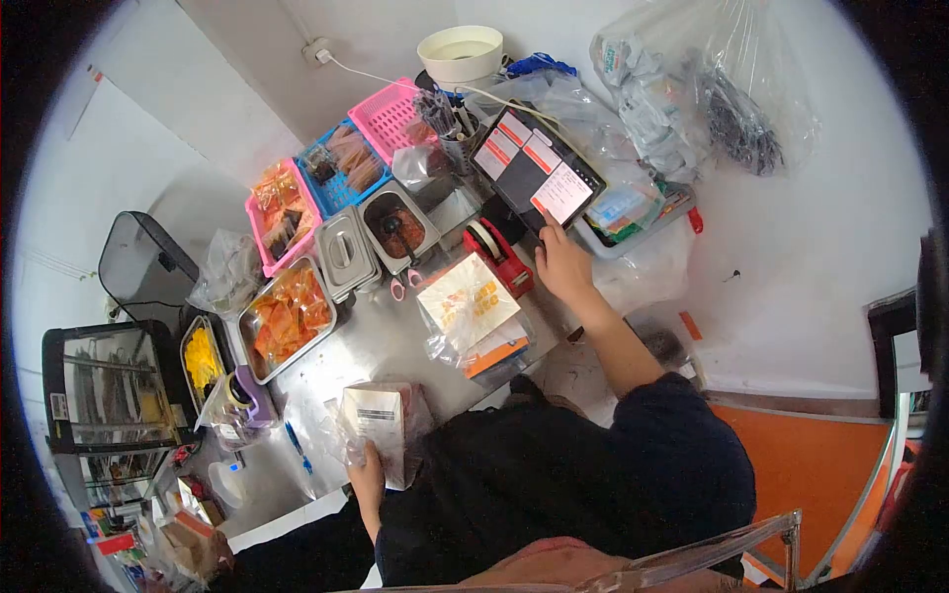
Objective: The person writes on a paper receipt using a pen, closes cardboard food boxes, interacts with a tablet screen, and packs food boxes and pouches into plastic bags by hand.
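Note:
My left hand (369, 486) is closed on the side of a clear plastic bag holding a white paper package (381, 420), which has a printed slip on its front. It rests at the near edge of the steel table, close to my body. With a finger stretched out, my right hand (564, 265) touches the lower edge of the lit screen of a tablet (539, 163), and holds nothing. Between the two hands stands another bagged paper package (469, 304) with yellow print. A red tape dispenser (506, 259) sits just behind it, left of my right hand.
On the steel table (361, 341) are a tray of orange packets (287, 321), lidded steel tubs (346, 254), pink-handled scissors (405, 285), a blue pen (299, 447) and a purple tape dispenser (255, 395). Baskets (343, 166) line the back. A glass-fronted cabinet (114, 395) stands left.

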`<state>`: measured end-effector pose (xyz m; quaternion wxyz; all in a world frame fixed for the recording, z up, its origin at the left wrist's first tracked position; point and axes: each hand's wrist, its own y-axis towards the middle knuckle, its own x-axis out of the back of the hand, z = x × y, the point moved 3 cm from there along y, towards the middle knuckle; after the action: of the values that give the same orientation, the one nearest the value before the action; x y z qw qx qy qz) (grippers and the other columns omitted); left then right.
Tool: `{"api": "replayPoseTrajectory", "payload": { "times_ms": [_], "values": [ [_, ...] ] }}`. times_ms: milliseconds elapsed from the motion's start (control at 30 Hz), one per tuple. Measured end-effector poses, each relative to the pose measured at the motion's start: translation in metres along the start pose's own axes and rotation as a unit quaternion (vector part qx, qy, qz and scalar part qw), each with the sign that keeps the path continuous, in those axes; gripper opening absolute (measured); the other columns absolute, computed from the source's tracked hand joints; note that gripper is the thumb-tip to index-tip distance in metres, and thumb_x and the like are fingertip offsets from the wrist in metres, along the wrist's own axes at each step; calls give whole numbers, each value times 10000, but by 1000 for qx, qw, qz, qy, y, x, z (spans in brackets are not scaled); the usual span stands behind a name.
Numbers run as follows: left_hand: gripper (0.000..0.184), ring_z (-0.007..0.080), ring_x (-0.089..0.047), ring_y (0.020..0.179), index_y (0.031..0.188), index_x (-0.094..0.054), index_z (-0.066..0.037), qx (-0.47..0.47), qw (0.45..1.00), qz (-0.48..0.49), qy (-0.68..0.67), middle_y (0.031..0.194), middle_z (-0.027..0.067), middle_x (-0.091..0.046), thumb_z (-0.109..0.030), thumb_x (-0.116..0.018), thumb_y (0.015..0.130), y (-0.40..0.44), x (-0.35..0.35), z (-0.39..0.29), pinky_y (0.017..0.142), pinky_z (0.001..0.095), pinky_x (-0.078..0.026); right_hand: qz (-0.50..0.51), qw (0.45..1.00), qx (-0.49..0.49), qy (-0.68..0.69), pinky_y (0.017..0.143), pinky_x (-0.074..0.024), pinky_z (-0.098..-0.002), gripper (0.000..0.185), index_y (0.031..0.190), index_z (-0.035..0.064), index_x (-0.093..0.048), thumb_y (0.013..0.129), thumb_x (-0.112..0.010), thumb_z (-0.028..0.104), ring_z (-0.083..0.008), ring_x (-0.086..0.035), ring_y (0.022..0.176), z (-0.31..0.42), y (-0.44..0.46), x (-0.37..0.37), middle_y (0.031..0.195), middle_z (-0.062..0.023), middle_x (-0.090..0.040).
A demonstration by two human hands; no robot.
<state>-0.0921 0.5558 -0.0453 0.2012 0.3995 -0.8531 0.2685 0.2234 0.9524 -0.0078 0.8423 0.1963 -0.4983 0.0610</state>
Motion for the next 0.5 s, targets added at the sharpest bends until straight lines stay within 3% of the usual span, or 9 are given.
{"api": "replayPoseTrajectory", "payload": {
  "times_ms": [67, 167, 267, 367, 467, 500],
  "values": [
    [250, 262, -539, 748, 929, -529, 64, 17, 1000, 2, -15, 820, 183, -569, -179, -524, 869, -11, -1, -27, 708, 376, -436, 19, 1000, -22, -8, 616, -479, -458, 179, 940, 67, -458, 809, -546, 152, -358, -605, 729, -3, -1, -1, 1329, -108, -437],
    [216, 339, -553, 763, 951, -535, 51, -126, 975, -58, 174, 834, 211, -567, -119, -563, 821, -32, -2, -84, 733, 395, -441, -34, 999, 0, 26, 606, -480, -448, 165, 940, 55, -473, 815, -532, 145, -350, -602, 736, -2, 1, 5, 1235, -109, -504],
    [226, 411, -545, 814, 954, -543, 41, -279, 913, -83, 286, 872, 224, -565, -72, -595, 765, -35, -2, -98, 743, 410, -447, -70, 990, 41, 114, 626, -465, -434, 117, 892, 49, -505, 813, -543, 127, -355, -584, 752, 5, 5, 16, 1020, -123, -578],
    [228, 435, -534, 851, 935, -557, 34, -280, 899, 16, 336, 888, 210, -567, -49, -613, 730, -33, 4, -119, 756, 423, -447, -43, 974, 69, 213, 656, -449, -429, 86, 841, 33, -567, 792, -563, 105, -355, -570, 757, 25, 15, 15, 841, -135, -574],
    [226, 410, -549, 871, 923, -575, 34, -299, 921, 73, 238, 926, 206, -578, -45, -626, 718, -17, 7, -97, 752, 403, -449, -5, 964, 147, 222, 661, -472, -382, 114, 831, 20, -641, 797, -589, 115, -309, -600, 770, 48, 61, -12, 819, -139, -617],
    [215, 317, -592, 808, 911, -595, 34, -307, 940, 41, 141, 903, 158, -612, -61, -654, 728, -13, 9, -83, 701, 364, -458, 15, 962, 169, 215, 691, -470, -401, 125, 838, 30, -652, 777, -583, 114, -332, -594, 788, 55, 83, -28, 828, -150, -618]
  ]
}}
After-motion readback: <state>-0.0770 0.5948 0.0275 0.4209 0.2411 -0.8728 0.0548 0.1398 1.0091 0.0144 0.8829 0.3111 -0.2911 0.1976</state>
